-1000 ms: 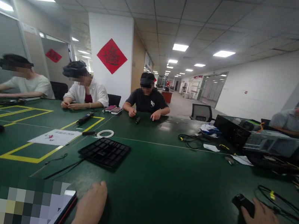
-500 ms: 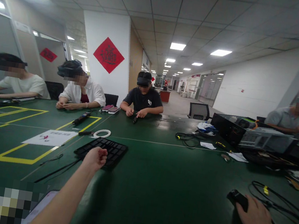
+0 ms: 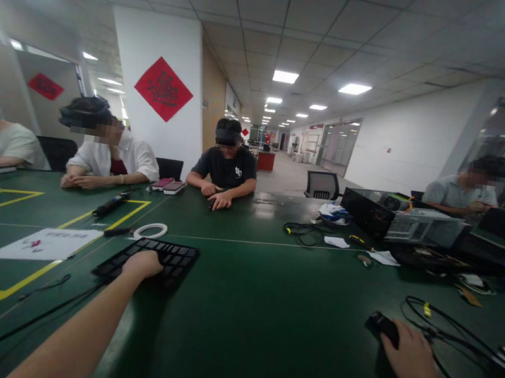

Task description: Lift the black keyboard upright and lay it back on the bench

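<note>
My left hand (image 3: pixel 143 263) is closed and low over a black tray (image 3: pixel 180 267) divided into a grid of small compartments. Its fingertips point down at the tray and are hidden behind the back of the hand, so what they hold, if anything, does not show. At the right, my right hand (image 3: pixel 413 355) is wrapped round a small black handheld device (image 3: pixel 382 328), whose blunt end points away to the left. I cannot tell its exact kind. A black cable (image 3: pixel 41 312) runs from near the tray toward me.
Behind the tray lie a white ring (image 3: pixel 150 230) and a black tool (image 3: pixel 111 203). A paper sheet (image 3: pixel 45 244) sits by yellow tape. Coiled black cables (image 3: pixel 451 326) lie beside my right hand. An open computer case (image 3: pixel 405 219) stands farther back. Several people sit round the table.
My left hand has come down from above the tray to its compartments. The view has turned to the right. My right hand keeps its grip on the black device.
</note>
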The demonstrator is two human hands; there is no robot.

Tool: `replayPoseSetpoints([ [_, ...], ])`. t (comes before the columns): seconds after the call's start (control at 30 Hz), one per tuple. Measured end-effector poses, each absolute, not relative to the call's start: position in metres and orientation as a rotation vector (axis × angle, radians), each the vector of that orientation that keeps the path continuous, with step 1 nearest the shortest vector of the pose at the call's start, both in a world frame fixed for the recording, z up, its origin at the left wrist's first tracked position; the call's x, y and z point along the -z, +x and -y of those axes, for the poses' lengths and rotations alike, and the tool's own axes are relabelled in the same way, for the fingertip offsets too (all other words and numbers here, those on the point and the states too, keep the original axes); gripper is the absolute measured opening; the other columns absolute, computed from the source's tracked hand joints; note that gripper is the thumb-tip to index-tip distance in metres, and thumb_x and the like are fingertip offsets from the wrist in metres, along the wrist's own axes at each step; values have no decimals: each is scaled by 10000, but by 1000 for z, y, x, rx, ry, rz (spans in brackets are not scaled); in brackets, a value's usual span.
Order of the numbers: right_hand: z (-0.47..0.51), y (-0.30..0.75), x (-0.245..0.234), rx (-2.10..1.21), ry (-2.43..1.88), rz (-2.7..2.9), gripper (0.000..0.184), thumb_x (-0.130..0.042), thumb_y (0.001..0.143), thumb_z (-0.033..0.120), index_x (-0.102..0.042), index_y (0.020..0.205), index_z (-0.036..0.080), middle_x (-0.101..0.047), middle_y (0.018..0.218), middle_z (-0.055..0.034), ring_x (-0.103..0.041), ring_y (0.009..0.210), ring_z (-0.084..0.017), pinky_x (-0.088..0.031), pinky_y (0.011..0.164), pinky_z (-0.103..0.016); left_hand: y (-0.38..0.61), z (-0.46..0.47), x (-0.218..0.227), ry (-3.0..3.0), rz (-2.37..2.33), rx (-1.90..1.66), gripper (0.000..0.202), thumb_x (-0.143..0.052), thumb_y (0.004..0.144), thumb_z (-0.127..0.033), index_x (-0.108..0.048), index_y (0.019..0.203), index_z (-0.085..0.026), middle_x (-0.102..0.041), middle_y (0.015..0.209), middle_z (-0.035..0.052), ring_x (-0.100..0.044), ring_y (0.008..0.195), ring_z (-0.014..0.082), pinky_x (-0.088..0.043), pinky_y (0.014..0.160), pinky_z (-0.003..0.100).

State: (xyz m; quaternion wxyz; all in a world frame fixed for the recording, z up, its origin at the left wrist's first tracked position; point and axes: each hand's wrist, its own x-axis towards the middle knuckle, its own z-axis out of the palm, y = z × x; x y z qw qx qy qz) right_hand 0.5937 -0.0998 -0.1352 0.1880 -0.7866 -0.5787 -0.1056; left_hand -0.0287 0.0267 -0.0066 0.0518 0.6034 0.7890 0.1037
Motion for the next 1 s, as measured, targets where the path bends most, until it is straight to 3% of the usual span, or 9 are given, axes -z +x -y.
replayPoseSetpoints([
  [0.17, 104, 593, 125, 25, -2130, 1528, 638, -362, 737, 420, -536, 1155, -30, -582, 1161, -255, -472, 1147, -394, -325, 1024, -517, -20, -14, 11, 1848, -2424, -259, 312, -571, 678, -368, -686, 769, -93, -695, 860, 221, -640, 872, 358, -481, 714, 388],
  [0.27, 104, 585, 116, -57, -2093, 1530, 645, -403, 720, 418, -537, 1157, -38, -577, 1160, -269, -478, 1136, -401, -335, 1010, -536, 2, -2, 13, 1928, -2369, -344, 423, -535, 734, -416, -664, 947, -75, -676, 966, 205, -620, 945, 328, -472, 771, 369],
  [0.33, 103, 567, 108, -138, -2028, 1583, 621, -441, 722, 412, -538, 1166, -13, -585, 1166, -250, -500, 1125, -368, -354, 1007, -519, 28, 9, 15, 1971, -2288, -492, 501, -506, 770, -439, -601, 1114, -88, -643, 1069, 173, -593, 1008, 289, -462, 820, 343],
  [0.4, 103, 535, 97, -250, -1911, 1684, 564, -482, 740, 410, -535, 1196, 84, -592, 1205, -169, -518, 1137, -285, -379, 1019, -440, 61, 25, 18, 1920, -2088, -826, 553, -511, 774, -441, -536, 1215, -109, -610, 1111, 142, -586, 995, 257, -466, 820, 328],
  [0.47, 105, 493, 86, -377, -1781, 1782, 509, -509, 766, 419, -511, 1231, 213, -573, 1251, -69, -519, 1157, -201, -410, 1005, -352, 98, 46, 22, 1724, -1738, -1218, 577, -578, 726, -435, -533, 1215, -132, -599, 1060, 107, -585, 913, 234, -474, 785, 326],
  [0.53, 110, 451, 76, -625, -1575, 1825, 514, -558, 766, 400, -485, 1255, 258, -515, 1306, -57, -501, 1184, -202, -400, 1019, -386, 135, 70, 27, 1510, -1382, -1354, 595, -639, 696, -421, -520, 1220, -166, -579, 1050, 81, -573, 865, 200, -473, 752, 301],
  [0.7, 123, 386, 64, -1034, -1145, 1745, 483, -630, 747, 314, -520, 1212, 245, -493, 1277, -73, -487, 1183, -225, -380, 1035, -417, 186, 114, 44, 1336, -939, -1317, 580, -691, 706, -385, -486, 1221, -212, -556, 1061, 71, -552, 898, 190, -454, 773, 290],
  [0.83, 129, 382, 64, -1074, -1085, 1737, 442, -662, 724, 321, -576, 1149, 232, -524, 1229, -86, -491, 1164, -251, -393, 1017, -422, 185, 125, 60, 1470, -860, -1203, 570, -687, 726, -359, -465, 1232, -219, -506, 1149, 89, -512, 998, 221, -413, 873, 337],
  [1.0, 133, 390, 66, -1052, -977, 1821, 416, -619, 755, 302, -581, 1169, 299, -529, 1233, -71, -440, 1210, -259, -335, 1060, -447, 175, 127, 71, 1650, -801, -1096, 558, -713, 692, -349, -484, 1186, -229, -428, 1181, 73, -459, 1064, 238, -365, 930, 359],
])
